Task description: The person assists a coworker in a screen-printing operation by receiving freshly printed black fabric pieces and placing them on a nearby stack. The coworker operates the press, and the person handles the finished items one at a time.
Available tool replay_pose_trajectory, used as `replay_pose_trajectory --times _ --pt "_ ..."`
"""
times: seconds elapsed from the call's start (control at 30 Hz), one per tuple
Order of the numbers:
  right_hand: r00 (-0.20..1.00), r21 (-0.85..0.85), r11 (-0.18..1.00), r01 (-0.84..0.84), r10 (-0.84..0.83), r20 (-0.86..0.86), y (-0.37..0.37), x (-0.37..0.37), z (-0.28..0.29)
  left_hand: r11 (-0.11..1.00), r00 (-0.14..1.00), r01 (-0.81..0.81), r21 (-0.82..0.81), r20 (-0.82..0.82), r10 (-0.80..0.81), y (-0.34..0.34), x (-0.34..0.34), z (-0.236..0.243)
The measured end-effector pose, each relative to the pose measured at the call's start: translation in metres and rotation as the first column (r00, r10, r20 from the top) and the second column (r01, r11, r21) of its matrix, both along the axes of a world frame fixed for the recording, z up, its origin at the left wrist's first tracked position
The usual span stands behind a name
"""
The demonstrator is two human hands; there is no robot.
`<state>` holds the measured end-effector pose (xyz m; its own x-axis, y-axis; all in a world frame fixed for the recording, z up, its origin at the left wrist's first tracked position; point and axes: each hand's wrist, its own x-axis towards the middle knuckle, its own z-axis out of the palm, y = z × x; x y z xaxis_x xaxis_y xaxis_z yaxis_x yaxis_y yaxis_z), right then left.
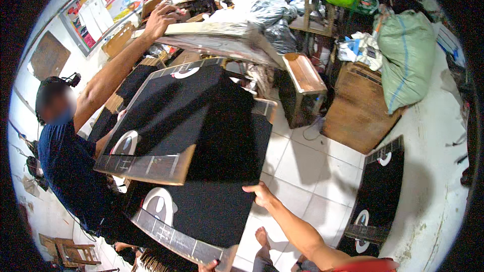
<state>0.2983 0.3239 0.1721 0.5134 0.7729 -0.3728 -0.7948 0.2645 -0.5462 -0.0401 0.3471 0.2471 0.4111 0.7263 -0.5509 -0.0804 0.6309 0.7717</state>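
Observation:
A flat board (229, 252) covered with black cloth (212, 216) lies in front of me, with a white rounded print (160, 206) near its left end. My right hand (259, 194) is closed on its right edge, thumb on top. At the bottom of the view my left hand (208, 266) grips the near edge, only partly visible. A second black cloth-covered board (174, 168) overlaps the far part of mine and hides it. To the left, a co-worker in dark blue (70, 156) raises one hand (161, 20) to a pale-rimmed frame (212, 29) tilted above the boards.
More cloth-covered boards (378, 191) rest along the right wall. A wooden box (302, 83), a brown panel (358, 106) and a stuffed green sack (408, 55) stand at the far right. White floor tiles (312, 171) show beside my legs. A wooden stool (70, 252) is lower left.

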Motion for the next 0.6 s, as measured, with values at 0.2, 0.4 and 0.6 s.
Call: replay_pose_trajectory --times 0.2,0.4,0.6 --pt "0.98 -0.059 0.982 0.182 -0.186 -0.066 -0.242 -0.075 0.087 0.98 0.967 0.176 -0.096 -0.17 -0.191 -0.16 -0.052 0.083" --pt "0.913 -0.137 0.903 0.407 -0.397 0.092 -0.417 -0.068 0.175 0.937 0.939 0.343 -0.064 0.008 -0.343 -0.266 -0.034 0.118" --pt "0.734 -0.18 0.714 0.677 -0.634 0.245 -0.5 -0.041 0.204 0.781 0.81 0.585 -0.219 0.127 -0.572 -0.313 -0.001 0.1"
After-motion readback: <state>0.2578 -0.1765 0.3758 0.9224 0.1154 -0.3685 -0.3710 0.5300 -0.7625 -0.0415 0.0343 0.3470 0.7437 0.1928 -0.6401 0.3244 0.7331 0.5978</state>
